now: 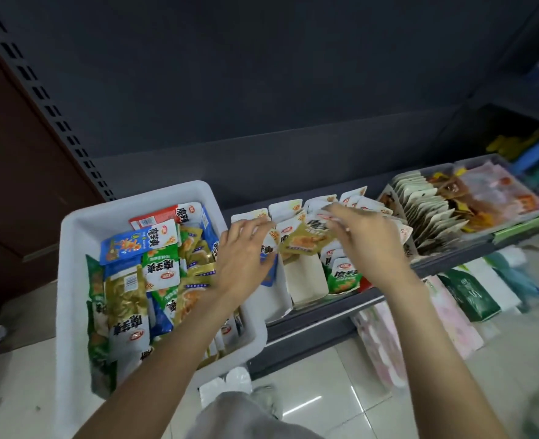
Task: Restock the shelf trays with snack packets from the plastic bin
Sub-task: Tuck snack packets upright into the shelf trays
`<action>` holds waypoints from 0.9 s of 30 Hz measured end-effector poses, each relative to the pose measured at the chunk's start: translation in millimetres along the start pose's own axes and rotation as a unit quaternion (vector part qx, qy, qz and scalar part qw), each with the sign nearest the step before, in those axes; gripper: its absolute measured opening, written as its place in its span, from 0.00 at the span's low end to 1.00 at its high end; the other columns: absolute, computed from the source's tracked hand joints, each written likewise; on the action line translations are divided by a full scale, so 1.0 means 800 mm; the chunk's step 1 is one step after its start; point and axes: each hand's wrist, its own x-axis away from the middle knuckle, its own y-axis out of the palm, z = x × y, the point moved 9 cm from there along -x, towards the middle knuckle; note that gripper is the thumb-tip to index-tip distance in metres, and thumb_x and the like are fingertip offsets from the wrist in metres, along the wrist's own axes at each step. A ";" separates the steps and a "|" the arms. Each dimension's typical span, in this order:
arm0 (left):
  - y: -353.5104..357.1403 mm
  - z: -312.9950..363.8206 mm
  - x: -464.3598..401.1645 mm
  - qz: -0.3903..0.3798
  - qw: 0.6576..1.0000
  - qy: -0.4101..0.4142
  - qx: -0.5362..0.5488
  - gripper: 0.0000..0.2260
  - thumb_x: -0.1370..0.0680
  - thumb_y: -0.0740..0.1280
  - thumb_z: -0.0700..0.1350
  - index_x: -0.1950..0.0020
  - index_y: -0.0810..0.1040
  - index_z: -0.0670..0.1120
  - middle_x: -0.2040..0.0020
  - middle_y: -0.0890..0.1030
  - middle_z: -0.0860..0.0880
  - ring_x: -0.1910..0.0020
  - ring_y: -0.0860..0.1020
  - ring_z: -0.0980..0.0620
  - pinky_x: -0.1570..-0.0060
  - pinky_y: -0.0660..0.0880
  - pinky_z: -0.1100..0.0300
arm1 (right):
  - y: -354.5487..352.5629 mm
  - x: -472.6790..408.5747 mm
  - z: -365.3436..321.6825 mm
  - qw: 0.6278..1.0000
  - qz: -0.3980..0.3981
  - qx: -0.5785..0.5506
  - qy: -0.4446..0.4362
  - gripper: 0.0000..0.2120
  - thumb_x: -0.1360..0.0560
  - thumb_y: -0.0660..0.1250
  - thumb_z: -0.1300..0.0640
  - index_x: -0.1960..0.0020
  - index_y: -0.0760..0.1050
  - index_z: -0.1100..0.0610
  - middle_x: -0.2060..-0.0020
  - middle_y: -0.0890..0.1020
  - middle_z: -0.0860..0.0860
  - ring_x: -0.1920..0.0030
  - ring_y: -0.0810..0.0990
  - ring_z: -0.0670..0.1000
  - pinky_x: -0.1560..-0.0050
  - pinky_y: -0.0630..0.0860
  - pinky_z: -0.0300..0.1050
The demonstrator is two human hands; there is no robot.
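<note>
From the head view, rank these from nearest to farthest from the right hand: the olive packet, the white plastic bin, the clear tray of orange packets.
1. olive packet, just left of the right hand.
2. white plastic bin, far left.
3. clear tray of orange packets, back right.

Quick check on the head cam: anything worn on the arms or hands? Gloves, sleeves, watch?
Nothing worn that shows. The left hand and right hand are bare, no gloves, and no ring or watch is visible. Both forearms are bare to the frame edge, with no sleeve in view. Light grey clothing shows at the bottom.
</note>
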 end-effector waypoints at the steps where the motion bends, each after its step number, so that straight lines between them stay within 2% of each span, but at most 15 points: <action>1: 0.002 0.000 -0.001 0.001 1.000 0.000 -0.008 0.24 0.27 0.70 0.47 0.32 0.71 0.50 0.34 0.73 0.52 0.36 0.69 0.48 0.40 0.66 0.52 | 0.018 -0.008 -0.002 0.999 -0.033 0.013 -0.002 0.08 0.25 0.66 0.61 0.46 0.75 0.54 0.69 0.80 0.53 0.70 0.79 0.59 0.73 0.66 0.43; 4: 0.000 0.001 -0.001 0.010 1.000 -0.002 -0.025 0.24 0.28 0.71 0.44 0.33 0.73 0.48 0.36 0.75 0.51 0.37 0.71 0.48 0.40 0.67 0.51 | 0.051 -0.027 0.001 0.992 -0.095 0.076 -0.011 0.11 0.22 0.62 0.60 0.41 0.73 0.53 0.60 0.82 0.53 0.58 0.81 0.59 0.67 0.63 0.43; 8: 0.000 0.002 0.000 0.008 1.000 0.004 -0.024 0.23 0.27 0.69 0.43 0.32 0.72 0.48 0.35 0.75 0.51 0.36 0.70 0.49 0.38 0.66 0.52 | 0.062 -0.037 0.012 0.990 -0.116 0.076 -0.029 0.11 0.22 0.61 0.59 0.40 0.73 0.52 0.57 0.82 0.53 0.54 0.80 0.59 0.61 0.68 0.46; 11: 0.001 0.001 0.000 0.002 1.000 0.005 -0.025 0.23 0.26 0.69 0.43 0.31 0.71 0.49 0.34 0.74 0.52 0.35 0.68 0.49 0.37 0.65 0.53 | 0.087 -0.038 -0.001 0.987 -0.127 0.063 -0.071 0.07 0.26 0.67 0.60 0.49 0.80 0.53 0.56 0.83 0.51 0.53 0.81 0.56 0.53 0.74 0.48; 14: 0.005 0.000 -0.001 -0.009 1.000 0.007 -0.021 0.24 0.26 0.68 0.44 0.30 0.70 0.49 0.33 0.73 0.52 0.34 0.67 0.50 0.36 0.64 0.54 | 0.112 -0.042 -0.004 0.990 -0.106 0.070 -0.068 0.05 0.34 0.74 0.61 0.60 0.81 0.55 0.62 0.81 0.51 0.57 0.78 0.57 0.55 0.73 0.48; 16: 0.003 0.000 0.000 -0.007 1.000 0.019 -0.005 0.23 0.25 0.67 0.44 0.31 0.70 0.49 0.33 0.73 0.52 0.34 0.67 0.51 0.36 0.65 0.53 | 0.110 -0.044 0.003 0.996 -0.063 0.058 -0.039 0.06 0.35 0.75 0.62 0.60 0.80 0.57 0.61 0.81 0.53 0.57 0.77 0.57 0.56 0.73 0.49; 19: -0.023 -0.008 0.008 0.055 0.998 0.014 0.035 0.18 0.25 0.65 0.46 0.35 0.74 0.50 0.38 0.75 0.53 0.39 0.69 0.54 0.38 0.66 0.58 | 0.074 -0.039 0.010 0.999 0.040 -0.006 0.021 0.07 0.30 0.72 0.62 0.52 0.78 0.57 0.55 0.80 0.53 0.54 0.75 0.56 0.53 0.73 0.49; 22: -0.061 -0.040 0.036 0.138 0.985 -0.059 0.085 0.13 0.23 0.60 0.51 0.42 0.76 0.50 0.48 0.78 0.54 0.47 0.71 0.57 0.46 0.64 0.65 | 0.046 -0.024 -0.003 0.985 0.088 -0.133 0.070 0.07 0.25 0.67 0.59 0.47 0.76 0.56 0.53 0.79 0.51 0.52 0.75 0.51 0.53 0.68 0.41; 24: -0.080 -0.069 0.066 0.188 0.972 -0.099 0.103 0.11 0.24 0.60 0.50 0.46 0.76 0.50 0.55 0.77 0.56 0.54 0.71 0.60 0.52 0.63 0.66 | 0.044 -0.017 -0.034 0.971 0.082 -0.214 0.071 0.08 0.24 0.66 0.60 0.45 0.76 0.56 0.55 0.78 0.47 0.55 0.75 0.47 0.57 0.69 0.38; 27: -0.089 -0.128 0.113 0.196 0.965 -0.166 0.051 0.06 0.25 0.66 0.45 0.49 0.75 0.48 0.55 0.78 0.52 0.54 0.72 0.58 0.54 0.70 0.60 | 0.066 -0.015 -0.110 0.963 0.006 -0.271 -0.001 0.08 0.24 0.66 0.60 0.45 0.76 0.56 0.57 0.80 0.47 0.58 0.78 0.46 0.60 0.74 0.39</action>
